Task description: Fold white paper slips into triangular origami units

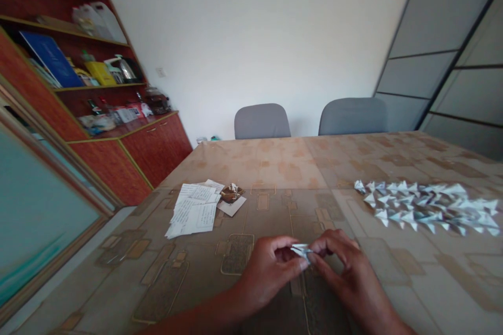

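Observation:
A small folded paper piece [301,250], white with grey marks, is held just above the table near its front edge. My left hand [271,267] pinches it from the left between thumb and fingers. From the other side my right hand [341,257] pinches its right end, thumb below and fingers above. Part of the paper is hidden behind the fingertips. Beyond the left hand lies a fanned pile of paper slips [194,209] with printed text. A brown picture card [231,193] lies at the pile's right side.
Rows of several pointed folded paper pieces [428,207] stand on the patterned tablecloth [259,167] to the right. Two grey chairs [262,121] are at the far table edge. A red-brown cabinet [157,149] with filled shelves is at left.

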Action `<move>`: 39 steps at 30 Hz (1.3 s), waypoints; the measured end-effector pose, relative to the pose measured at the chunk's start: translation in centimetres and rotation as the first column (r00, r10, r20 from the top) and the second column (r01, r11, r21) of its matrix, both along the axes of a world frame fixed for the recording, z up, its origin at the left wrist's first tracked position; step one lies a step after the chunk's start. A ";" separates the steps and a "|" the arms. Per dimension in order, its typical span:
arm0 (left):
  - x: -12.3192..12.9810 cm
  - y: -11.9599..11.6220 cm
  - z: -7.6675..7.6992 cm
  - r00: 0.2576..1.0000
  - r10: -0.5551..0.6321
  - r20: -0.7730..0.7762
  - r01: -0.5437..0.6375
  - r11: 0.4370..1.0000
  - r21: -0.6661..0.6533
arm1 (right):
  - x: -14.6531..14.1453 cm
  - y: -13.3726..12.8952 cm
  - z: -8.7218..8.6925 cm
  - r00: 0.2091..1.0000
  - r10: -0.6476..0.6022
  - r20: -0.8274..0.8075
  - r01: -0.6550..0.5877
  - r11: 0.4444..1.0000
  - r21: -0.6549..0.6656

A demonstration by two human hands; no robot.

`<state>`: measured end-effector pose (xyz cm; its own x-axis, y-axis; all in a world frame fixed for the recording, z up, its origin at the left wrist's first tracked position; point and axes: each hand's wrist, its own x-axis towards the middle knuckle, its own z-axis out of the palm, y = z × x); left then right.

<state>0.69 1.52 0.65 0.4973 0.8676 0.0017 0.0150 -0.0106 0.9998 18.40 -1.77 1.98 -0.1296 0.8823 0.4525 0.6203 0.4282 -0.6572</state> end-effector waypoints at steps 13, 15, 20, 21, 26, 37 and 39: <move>-0.4 -1.0 2.1 0.991 0.132 0.001 -0.128 0.956 0.265 | 0.4 -0.5 0.4 0.995 0.102 -0.018 -0.103 0.993 -0.055; -0.3 -0.9 2.0 0.988 0.152 -0.019 -0.140 0.947 0.289 | 0.4 -0.5 0.4 0.994 0.109 -0.015 -0.109 0.993 -0.047; -0.2 -1.0 1.4 0.981 0.175 -0.081 -0.132 0.917 0.378 | 0.4 -0.5 0.2 0.994 0.111 0.018 -0.111 0.994 -0.013; -0.2 -1.0 1.4 0.980 0.179 -0.091 -0.132 0.916 0.380 | 0.4 -0.6 0.2 0.993 0.114 0.023 -0.114 0.993 -0.004; -0.2 -1.1 1.5 0.978 0.187 -0.087 -0.149 0.933 0.328 | 0.3 -0.5 0.4 0.992 0.123 0.041 -0.124 0.992 0.026; -0.2 -0.8 1.4 0.973 0.205 -0.108 -0.170 0.948 0.268 | 0.4 -0.5 0.7 0.980 0.172 0.096 -0.181 0.978 0.102; -0.2 -0.8 1.4 0.968 0.220 -0.124 -0.173 0.936 0.306 | 0.4 -0.6 0.8 0.980 0.175 0.089 -0.182 0.980 0.076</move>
